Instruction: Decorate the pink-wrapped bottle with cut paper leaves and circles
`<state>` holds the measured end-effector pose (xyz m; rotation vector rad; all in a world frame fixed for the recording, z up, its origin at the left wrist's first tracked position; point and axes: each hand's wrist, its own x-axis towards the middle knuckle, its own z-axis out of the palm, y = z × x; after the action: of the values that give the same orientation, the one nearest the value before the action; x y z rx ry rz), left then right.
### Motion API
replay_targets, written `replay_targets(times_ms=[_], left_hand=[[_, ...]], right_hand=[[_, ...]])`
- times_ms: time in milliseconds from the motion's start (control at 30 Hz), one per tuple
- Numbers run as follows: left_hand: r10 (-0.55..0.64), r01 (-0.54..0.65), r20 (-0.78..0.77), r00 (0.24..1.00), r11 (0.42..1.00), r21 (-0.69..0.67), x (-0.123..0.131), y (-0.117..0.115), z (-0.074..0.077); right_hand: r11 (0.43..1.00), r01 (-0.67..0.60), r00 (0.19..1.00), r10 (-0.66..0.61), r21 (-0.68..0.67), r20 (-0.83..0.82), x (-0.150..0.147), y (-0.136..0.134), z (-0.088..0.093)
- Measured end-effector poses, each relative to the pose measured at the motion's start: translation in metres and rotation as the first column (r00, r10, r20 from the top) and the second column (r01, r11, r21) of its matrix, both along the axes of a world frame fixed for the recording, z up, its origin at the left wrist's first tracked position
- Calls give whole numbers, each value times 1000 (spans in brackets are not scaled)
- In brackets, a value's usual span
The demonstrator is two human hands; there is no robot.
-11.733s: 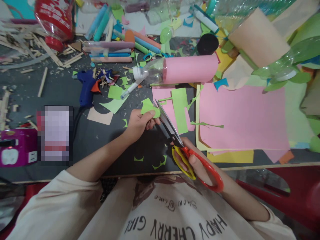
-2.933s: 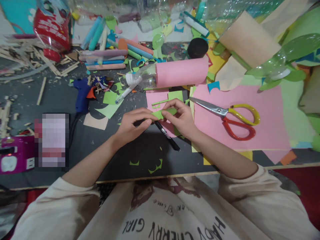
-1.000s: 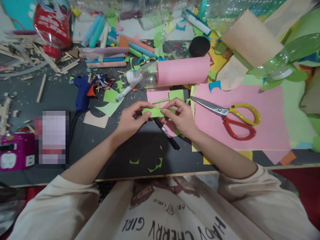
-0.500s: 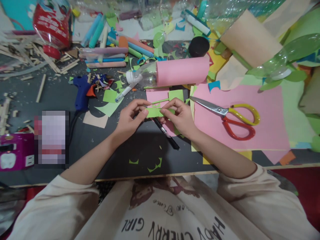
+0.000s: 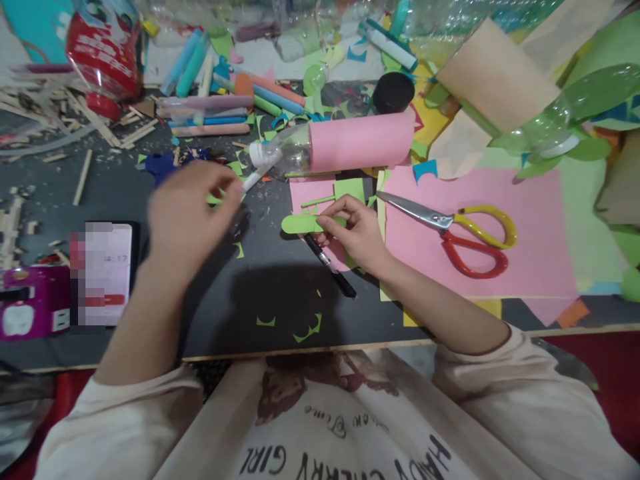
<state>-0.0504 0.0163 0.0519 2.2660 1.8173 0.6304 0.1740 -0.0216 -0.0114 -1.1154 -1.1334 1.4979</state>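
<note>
My right hand point(image 5: 355, 230) pinches a green paper strip point(image 5: 296, 224) with a rounded left end between thumb and fingers. My left hand point(image 5: 197, 207), smeared by motion, is raised over the left side of the table. Behind it the blue glue gun point(image 5: 159, 167) is mostly hidden. Under and beside the strip lie a black pen point(image 5: 331, 267), a pink paper piece point(image 5: 300, 189) and a green paper square point(image 5: 350, 191). Behind them rests a clear bottle wrapped in pink paper point(image 5: 363, 143), with a white-barrelled pen point(image 5: 255, 179) near its cap.
Scissors point(image 5: 445, 223) with yellow and red handles lie on pink paper point(image 5: 530, 207) to the right. A phone point(image 5: 107, 273) and a purple box point(image 5: 35, 303) sit at the left. Markers point(image 5: 210, 115), wood sticks point(image 5: 83, 177) and an upside-down red-labelled bottle point(image 5: 105, 53) fill the back left.
My left hand has let go of the green paper strip and moved left, over the glue gun. My right hand still holds the strip in nearly the same place.
</note>
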Motion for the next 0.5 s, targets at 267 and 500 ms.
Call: replay_targets(times_ms=[267, 500], left_hand=[[490, -619, -424, 762, 744, -251, -34, 23, 3], [566, -572, -80, 820, 812, -117, -72, 39, -24]], right_hand=[[1000, 13, 1000, -13, -18, -22, -1, 2, 0], [1000, 10, 998, -11, -17, -59, 1, 5, -4]])
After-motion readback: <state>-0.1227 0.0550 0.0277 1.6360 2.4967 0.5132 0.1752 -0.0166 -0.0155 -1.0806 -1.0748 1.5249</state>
